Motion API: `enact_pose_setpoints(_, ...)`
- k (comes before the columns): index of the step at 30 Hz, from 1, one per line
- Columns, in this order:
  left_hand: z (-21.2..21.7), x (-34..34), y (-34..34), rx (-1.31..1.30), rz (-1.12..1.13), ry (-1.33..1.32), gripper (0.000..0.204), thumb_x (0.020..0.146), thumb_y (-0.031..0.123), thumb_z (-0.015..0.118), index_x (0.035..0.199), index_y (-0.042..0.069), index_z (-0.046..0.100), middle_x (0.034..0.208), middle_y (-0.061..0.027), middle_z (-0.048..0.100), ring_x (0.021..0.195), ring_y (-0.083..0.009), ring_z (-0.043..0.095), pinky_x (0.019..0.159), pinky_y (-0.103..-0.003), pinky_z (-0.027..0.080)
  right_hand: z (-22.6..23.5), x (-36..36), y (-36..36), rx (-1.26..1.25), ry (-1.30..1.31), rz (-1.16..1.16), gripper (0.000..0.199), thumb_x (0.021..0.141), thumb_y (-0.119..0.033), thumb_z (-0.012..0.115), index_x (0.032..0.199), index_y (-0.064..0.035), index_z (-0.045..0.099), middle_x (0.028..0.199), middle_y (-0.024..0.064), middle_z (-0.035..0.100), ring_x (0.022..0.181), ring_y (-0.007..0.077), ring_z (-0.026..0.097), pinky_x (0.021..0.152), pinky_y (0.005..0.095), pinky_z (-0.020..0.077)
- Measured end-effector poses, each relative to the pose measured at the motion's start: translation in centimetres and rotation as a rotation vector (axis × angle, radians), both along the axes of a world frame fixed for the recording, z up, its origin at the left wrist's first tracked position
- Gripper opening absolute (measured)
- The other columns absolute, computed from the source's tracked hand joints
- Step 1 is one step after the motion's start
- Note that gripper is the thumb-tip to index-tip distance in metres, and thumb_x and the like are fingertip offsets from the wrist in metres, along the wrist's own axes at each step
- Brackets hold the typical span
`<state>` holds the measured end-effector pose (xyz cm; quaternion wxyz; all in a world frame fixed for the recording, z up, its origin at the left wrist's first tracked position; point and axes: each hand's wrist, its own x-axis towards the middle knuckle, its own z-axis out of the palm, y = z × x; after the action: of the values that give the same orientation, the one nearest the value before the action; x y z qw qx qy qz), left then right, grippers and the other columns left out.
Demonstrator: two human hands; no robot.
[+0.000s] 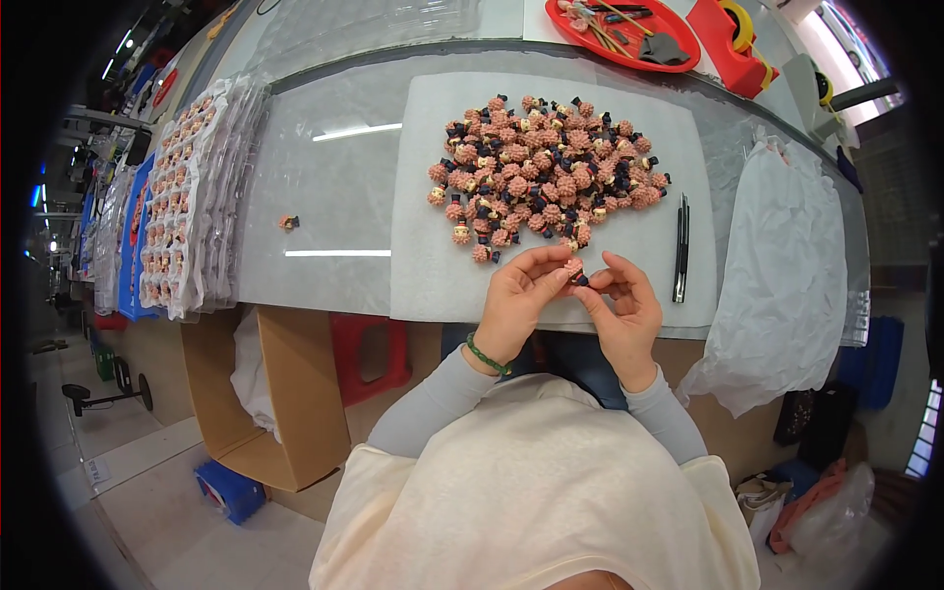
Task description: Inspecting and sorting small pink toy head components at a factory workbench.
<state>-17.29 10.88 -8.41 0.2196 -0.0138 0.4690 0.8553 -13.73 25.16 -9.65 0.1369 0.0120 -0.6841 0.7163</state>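
Observation:
Between my two hands, over the near edge of a white foam sheet [423, 265], is a small figurine [576, 270] with a bumpy pink head and a dark body. The fingers of my left hand [526, 300] pinch it by the head. My right hand [624, 310] has its thumb and fingertips on the dark lower end. Just beyond my hands lies a big heap of like figurines [551, 167], pink and dark, some with pale faces. To the right of the heap, a black pen-like tool [681, 248] lies on the foam.
A lone figurine [288, 223] lies on the grey table at left. Stacked clear trays [211, 197] holding figurines stand beyond it. White plastic sheeting [787, 265] hangs over the right edge. At the back are a red tray [678, 54] of tools and a red tape dispenser [723, 44].

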Motion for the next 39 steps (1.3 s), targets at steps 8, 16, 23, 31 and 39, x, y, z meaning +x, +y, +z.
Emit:
enact_pose_setpoints(8,1.2,-0.4,-1.0,0.153,0.054,-0.160,0.027,0.092,0.014,0.043,0.112,-0.003,0.049,0.098,-0.0083,0.057,0.095,-0.0177,0.057,0.084,-0.032,0.049,3.0,-3.7,0.2,0.564,0.061,-0.107,0.034,0.076,-0.001,0.065,0.109,-0.0033,0.057,0.090,0.0068,0.054,0.074,0.0114,0.054,0.059,0.0224,0.0452)
enact_pose_setpoints(16,1.1,-0.1,-0.8,-0.022,-0.023,-0.144,0.027,0.093,0.018,0.042,0.113,0.002,0.051,0.090,-0.0016,0.054,0.077,-0.0083,0.050,0.058,-0.020,0.038,1.8,-4.0,0.4,0.292,0.019,0.019,0.029,0.078,0.002,0.062,0.106,-0.0017,0.056,0.099,0.0072,0.054,0.080,0.0127,0.055,0.065,0.0229,0.0470)
enact_pose_setpoints(23,1.9,-0.2,0.3,0.113,-0.116,-0.146,0.027,0.094,0.025,0.046,0.108,0.003,0.054,0.083,0.0019,0.052,0.065,-0.0032,0.046,0.050,-0.016,0.034,1.4,-1.2,-0.8,-0.312,-0.070,0.099,0.024,0.081,0.004,0.060,0.103,0.0017,0.052,0.106,0.0105,0.054,0.093,0.0145,0.055,0.082,0.0259,0.0465)
enact_pose_setpoints(31,1.5,-0.5,0.1,-0.038,-0.032,-0.036,0.021,0.089,0.016,0.055,0.106,0.003,0.056,0.076,0.0036,0.052,0.062,-0.0025,0.044,0.049,-0.016,0.031,0.8,-0.2,-0.3,-0.289,-0.122,0.102,0.025,0.084,0.000,0.057,0.107,0.0038,0.051,0.100,0.0102,0.057,0.089,0.0152,0.058,0.080,0.0269,0.0473)
enact_pose_setpoints(39,1.3,-0.9,0.1,-0.065,-0.015,-0.012,0.020,0.087,0.014,0.059,0.102,0.002,0.059,0.070,0.0047,0.051,0.056,-0.0017,0.041,0.046,-0.016,0.029,0.8,-0.1,-0.3,-0.264,-0.131,0.083,0.024,0.084,-0.001,0.057,0.107,0.0043,0.052,0.096,0.0103,0.060,0.085,0.0151,0.059,0.077,0.0276,0.0493)
